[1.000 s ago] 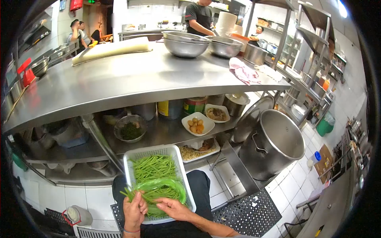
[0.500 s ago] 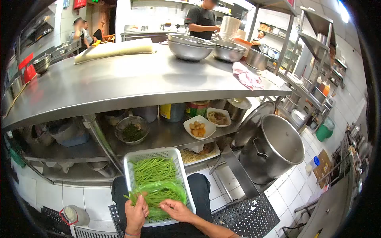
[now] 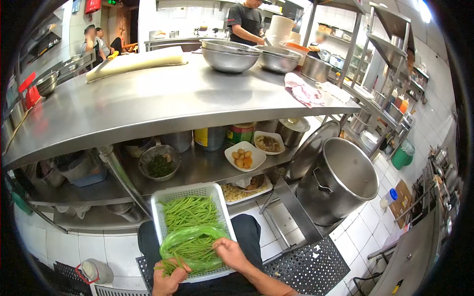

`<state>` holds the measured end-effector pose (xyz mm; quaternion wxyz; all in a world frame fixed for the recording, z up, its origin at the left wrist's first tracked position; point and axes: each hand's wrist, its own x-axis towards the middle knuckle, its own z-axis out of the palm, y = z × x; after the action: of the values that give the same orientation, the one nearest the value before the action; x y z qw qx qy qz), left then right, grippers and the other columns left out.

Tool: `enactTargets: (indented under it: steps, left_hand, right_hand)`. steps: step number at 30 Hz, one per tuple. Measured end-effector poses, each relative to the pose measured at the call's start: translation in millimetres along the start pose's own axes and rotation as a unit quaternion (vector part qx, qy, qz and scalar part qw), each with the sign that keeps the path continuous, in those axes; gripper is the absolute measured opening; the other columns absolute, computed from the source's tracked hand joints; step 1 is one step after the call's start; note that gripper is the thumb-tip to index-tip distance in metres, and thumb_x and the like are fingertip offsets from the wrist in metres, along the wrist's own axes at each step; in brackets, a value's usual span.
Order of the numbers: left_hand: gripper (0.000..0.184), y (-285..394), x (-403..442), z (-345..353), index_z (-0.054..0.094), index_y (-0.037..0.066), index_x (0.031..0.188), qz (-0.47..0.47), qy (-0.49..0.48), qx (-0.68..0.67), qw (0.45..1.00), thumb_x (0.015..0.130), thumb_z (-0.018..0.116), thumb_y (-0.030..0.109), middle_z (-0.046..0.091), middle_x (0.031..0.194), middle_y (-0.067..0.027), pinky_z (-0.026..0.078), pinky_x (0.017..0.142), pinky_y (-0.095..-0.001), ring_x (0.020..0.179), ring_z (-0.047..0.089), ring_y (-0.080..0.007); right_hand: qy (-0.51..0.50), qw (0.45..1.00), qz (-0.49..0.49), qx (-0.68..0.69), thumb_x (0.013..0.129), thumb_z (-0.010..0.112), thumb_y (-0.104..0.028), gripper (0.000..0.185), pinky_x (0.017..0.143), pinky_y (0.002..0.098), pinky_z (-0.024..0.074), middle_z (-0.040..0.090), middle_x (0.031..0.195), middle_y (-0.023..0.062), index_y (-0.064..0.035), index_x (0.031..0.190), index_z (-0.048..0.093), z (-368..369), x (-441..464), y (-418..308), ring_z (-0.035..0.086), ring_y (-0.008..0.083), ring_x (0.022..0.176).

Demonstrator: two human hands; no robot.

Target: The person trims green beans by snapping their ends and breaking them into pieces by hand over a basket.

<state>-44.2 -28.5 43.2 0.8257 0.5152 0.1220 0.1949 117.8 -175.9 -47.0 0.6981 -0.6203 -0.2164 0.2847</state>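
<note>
A white perforated basket (image 3: pixel 225 209) rests on my lap, with green beans (image 3: pixel 190 211) in its far half. In its near half lies an open green plastic bag (image 3: pixel 170 239) with more beans inside. My left hand (image 3: pixel 169 279), at the basket's near left corner, is closed around a few green beans (image 3: pixel 170 266). My right hand (image 3: pixel 231 253) is at the bag's right edge with its fingers curled together; whatever is between its fingertips is too small to make out.
Ahead stands a steel table (image 3: pixel 148 106) with metal bowls (image 3: pixel 230 56) on top and food dishes (image 3: pixel 245 157) on its lower shelf. A large steel pot (image 3: pixel 340 182) is at the right. A person (image 3: pixel 245 23) stands behind the table; others are farther back.
My left hand has moved down and toward me with beans in it. My right hand has shifted up and right to the bag's edge, and the bag's mouth looks wider.
</note>
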Motion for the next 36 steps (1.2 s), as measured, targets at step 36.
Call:
enactTargets:
  steps: [36]
  left_hand:
    - [0.027, -18.2, 30.9, 0.5, 0.049, 0.004, 0.071, -0.194, 0.05, -0.07, 0.977, 0.092, 0.058, 0.017, 0.04, 0.049, -0.0039, 0.027, 0.037, -0.0268, 0.038, 0.035, -0.0127]
  right_hand:
    - [-0.136, 0.99, 0.007, -0.025, 0.098, 0.059, -0.017, 0.025, 0.066, 0.0212, 0.0447, 0.062, 0.086, -0.0022, 0.0027, 0.112, 0.063, 4.2, -10.2, -27.8, 0.052, 0.0037, 0.076]
